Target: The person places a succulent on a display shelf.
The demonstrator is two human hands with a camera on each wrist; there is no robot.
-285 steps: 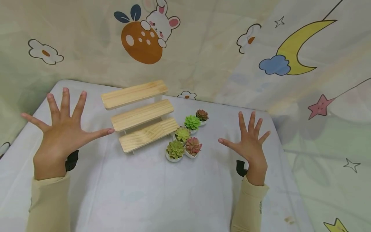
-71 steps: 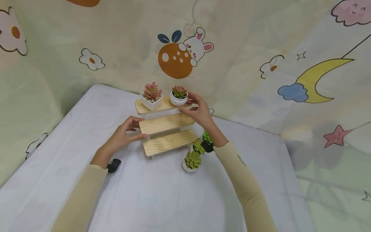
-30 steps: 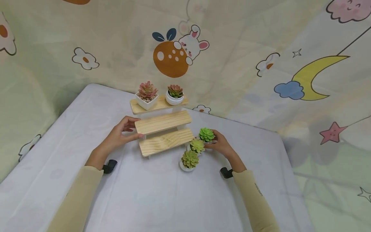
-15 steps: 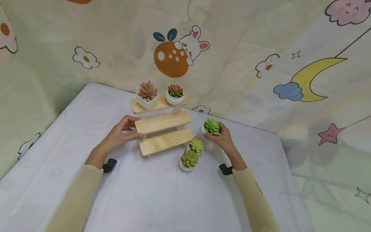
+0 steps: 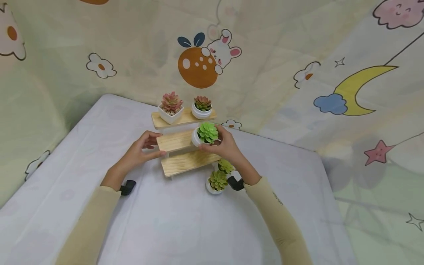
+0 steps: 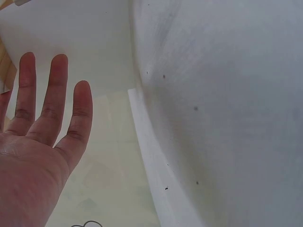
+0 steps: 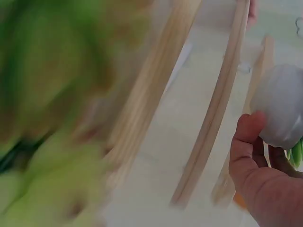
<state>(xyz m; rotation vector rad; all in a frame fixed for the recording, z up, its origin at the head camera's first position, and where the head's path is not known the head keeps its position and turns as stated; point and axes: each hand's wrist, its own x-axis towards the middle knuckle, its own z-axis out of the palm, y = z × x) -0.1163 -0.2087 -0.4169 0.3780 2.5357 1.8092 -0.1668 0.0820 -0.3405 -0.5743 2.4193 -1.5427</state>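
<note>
RH (image 5: 226, 146): grn succ. (image 5: 204, 134) pinched btwn thumb+fingers, @ mid shelf (image 5: 175, 141) | LH (image 5: 140, 151): grips end

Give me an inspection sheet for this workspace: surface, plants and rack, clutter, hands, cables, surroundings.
Surface: table, pale cover.
Plants and rack: wooden rack, three tiers; pink succulent and reddish succulent on top; front yellow-green succulent and partly hidden rear succulent near the rack's lower right end.
Clutter: nothing seen.
Hands: left hand grips middle shelf at left; right hand holds bright green succulent at that shelf, contact unclear.
Cables: nothing seen.
Surroundings: cartoon-printed backdrop.
</note>
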